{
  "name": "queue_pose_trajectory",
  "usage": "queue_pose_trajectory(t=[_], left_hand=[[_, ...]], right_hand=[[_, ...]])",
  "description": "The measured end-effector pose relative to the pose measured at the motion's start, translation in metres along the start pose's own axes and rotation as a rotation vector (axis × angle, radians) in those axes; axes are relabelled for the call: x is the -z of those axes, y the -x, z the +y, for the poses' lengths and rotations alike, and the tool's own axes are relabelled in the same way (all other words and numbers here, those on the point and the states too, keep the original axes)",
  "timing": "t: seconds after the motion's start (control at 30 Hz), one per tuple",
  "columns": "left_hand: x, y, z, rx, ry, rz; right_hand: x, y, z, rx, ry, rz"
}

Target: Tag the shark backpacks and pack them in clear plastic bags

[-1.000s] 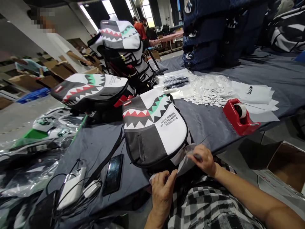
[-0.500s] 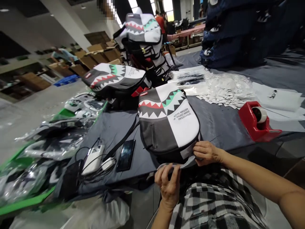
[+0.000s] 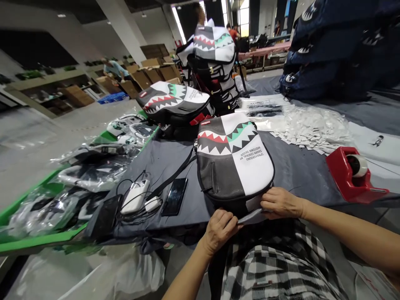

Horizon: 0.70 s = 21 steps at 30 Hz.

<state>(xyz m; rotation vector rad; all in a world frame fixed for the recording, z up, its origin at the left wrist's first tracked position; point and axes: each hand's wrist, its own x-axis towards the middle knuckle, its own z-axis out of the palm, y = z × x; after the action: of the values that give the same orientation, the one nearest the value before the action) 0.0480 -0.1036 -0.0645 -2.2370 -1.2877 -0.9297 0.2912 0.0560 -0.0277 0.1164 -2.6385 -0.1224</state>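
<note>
A small grey, white and black backpack (image 3: 233, 160) with a red and green shark-teeth print lies front up at the table's near edge. Below its bottom edge is a flat grey strip (image 3: 251, 217), which looks like cloth or a strap; I cannot make out its exact kind. My left hand (image 3: 221, 229) pinches one end of this strip, fingers closed. At the other end, close against the backpack's lower right corner, my right hand (image 3: 281, 203) is closed on the strip too. A black strap (image 3: 175, 175) runs from the backpack's left side across the table.
Left of the backpack lie a black phone (image 3: 175, 196) and a white power bank (image 3: 135, 196) with cables. A red tape dispenser (image 3: 346, 173) stands at right, near a heap of white tags (image 3: 312, 125). Behind are stacked backpacks (image 3: 214, 46); a green-edged bin (image 3: 40, 239) holds bagged goods.
The view has shifted, so the scene sits further right. My left hand has turned knuckles up and lies lower against the strip's end. Both hands still hold the strip.
</note>
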Motion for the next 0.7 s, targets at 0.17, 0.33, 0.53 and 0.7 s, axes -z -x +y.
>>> queue_pose_trajectory(t=[0.17,0.33,0.53,0.7], left_hand=[[0.014,-0.012,-0.008,-0.078,-0.001,-0.183],[0.063,-0.071,-0.033,-0.023,0.092,-0.348],[0.135,-0.172,-0.058,0.101,0.109,-0.444],[0.135,-0.196,-0.051,0.111,-0.081,-0.362]], right_hand=[[0.01,-0.01,0.004,0.035,-0.052,-0.084],[0.065,-0.049,0.033,-0.001,-0.217,-0.161],[0.133,-0.108,0.065,-0.164,-0.065,0.03],[0.13,-0.114,0.065,-0.239,0.114,0.242]])
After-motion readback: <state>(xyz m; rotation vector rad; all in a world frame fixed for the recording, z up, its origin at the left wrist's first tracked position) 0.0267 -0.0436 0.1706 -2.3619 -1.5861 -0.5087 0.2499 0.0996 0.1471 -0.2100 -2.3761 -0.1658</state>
